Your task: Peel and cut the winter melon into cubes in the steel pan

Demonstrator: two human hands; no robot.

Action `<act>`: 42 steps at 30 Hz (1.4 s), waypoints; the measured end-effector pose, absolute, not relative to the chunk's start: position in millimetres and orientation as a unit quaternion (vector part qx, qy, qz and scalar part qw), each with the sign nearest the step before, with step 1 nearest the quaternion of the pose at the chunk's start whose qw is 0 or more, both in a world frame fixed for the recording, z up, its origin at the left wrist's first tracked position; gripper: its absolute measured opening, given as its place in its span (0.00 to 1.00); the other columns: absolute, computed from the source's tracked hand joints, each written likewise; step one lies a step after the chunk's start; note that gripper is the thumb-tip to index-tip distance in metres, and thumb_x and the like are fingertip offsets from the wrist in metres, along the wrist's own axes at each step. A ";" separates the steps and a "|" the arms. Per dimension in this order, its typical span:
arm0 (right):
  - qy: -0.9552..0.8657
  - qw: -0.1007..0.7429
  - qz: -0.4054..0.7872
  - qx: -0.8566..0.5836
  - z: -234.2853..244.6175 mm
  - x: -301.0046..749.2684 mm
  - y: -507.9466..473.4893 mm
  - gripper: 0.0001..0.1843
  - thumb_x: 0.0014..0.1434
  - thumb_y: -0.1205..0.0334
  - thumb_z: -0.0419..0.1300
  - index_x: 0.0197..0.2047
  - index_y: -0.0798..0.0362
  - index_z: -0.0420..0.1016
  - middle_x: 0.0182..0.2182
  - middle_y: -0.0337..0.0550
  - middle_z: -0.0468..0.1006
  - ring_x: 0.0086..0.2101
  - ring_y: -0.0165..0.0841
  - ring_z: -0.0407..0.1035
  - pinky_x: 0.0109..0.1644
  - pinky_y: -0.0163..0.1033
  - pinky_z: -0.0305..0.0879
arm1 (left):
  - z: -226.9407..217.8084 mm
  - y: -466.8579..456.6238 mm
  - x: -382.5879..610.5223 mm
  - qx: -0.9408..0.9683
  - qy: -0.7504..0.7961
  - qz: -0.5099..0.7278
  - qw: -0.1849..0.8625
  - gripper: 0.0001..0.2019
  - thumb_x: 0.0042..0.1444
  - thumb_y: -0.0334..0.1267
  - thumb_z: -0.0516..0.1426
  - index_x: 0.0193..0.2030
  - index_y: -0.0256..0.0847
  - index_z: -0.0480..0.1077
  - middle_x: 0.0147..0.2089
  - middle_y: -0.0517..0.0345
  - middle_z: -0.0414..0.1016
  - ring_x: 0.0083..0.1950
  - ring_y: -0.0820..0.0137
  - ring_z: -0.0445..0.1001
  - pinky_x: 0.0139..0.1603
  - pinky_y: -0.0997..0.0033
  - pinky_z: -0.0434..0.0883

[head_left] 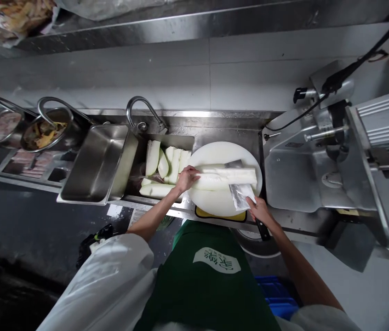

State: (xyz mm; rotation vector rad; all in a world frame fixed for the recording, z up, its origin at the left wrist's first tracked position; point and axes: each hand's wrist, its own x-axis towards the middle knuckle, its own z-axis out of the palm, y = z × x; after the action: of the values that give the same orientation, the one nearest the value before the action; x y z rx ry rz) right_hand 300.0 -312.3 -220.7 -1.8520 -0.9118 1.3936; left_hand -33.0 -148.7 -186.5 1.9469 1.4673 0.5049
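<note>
A long pale piece of winter melon (222,178) lies across the round white cutting board (211,206). My left hand (187,178) is closed on its left end, at the board's edge. In my right hand (259,209) is a cleaver (241,196) with a black handle, gripped close to the blade. The broad blade crosses the melon near its right end, showing on both its near and far sides; whether it is under or within the flesh I cannot tell. Several more melon pieces (172,165) sit in the sink (135,181) just left of the board.
A faucet (144,103) arches over the sink. An empty steel pan (93,161) stands to its left, beyond it pots of food (48,133). A metal slicing machine (335,151) stands right of the board. Overhead runs a steel shelf (180,30). A yellow-edged item (220,216) lies under the board.
</note>
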 end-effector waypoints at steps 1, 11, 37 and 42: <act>-0.351 0.311 0.535 -0.702 -219.9 299.4 -311.8 0.32 0.50 0.26 0.65 0.34 0.44 0.57 0.11 0.26 0.59 0.10 0.30 0.54 0.12 0.36 0.51 | -186.0 -148.4 -33.0 0.743 0.555 0.187 0.324 0.09 0.60 0.37 0.66 0.47 0.46 0.84 0.54 0.49 0.76 0.58 0.51 0.75 0.59 0.46 0.69; -0.378 0.259 0.558 -0.692 -218.0 277.7 -299.0 0.31 0.53 0.27 0.62 0.35 0.45 0.57 0.11 0.26 0.60 0.10 0.30 0.56 0.13 0.35 0.52 | -191.9 -151.4 -38.9 0.722 0.542 0.247 0.352 0.09 0.63 0.43 0.65 0.44 0.43 0.84 0.51 0.46 0.79 0.52 0.55 0.78 0.56 0.54 0.74; -0.351 0.260 0.608 -0.663 -221.8 194.2 -280.9 0.32 0.53 0.26 0.61 0.37 0.45 0.57 0.12 0.22 0.60 0.11 0.27 0.57 0.13 0.32 0.55 | -192.7 -152.8 -50.3 0.703 0.551 0.253 0.372 0.04 0.60 0.38 0.65 0.39 0.43 0.83 0.45 0.51 0.78 0.52 0.58 0.75 0.57 0.54 0.73; -0.337 0.292 0.597 -0.667 -226.8 164.1 -274.7 0.33 0.53 0.24 0.60 0.38 0.45 0.56 0.13 0.24 0.62 0.11 0.27 0.57 0.13 0.33 0.56 | -191.3 -150.4 -52.2 0.712 0.539 0.245 0.378 0.04 0.61 0.37 0.65 0.40 0.42 0.83 0.46 0.51 0.77 0.53 0.59 0.76 0.56 0.57 0.73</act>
State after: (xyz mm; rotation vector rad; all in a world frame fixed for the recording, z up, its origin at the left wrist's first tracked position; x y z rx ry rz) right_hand 164.1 -274.7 -226.8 -1.7763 -0.8985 1.5912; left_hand -52.2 -150.4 -191.3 1.8195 1.3784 0.6273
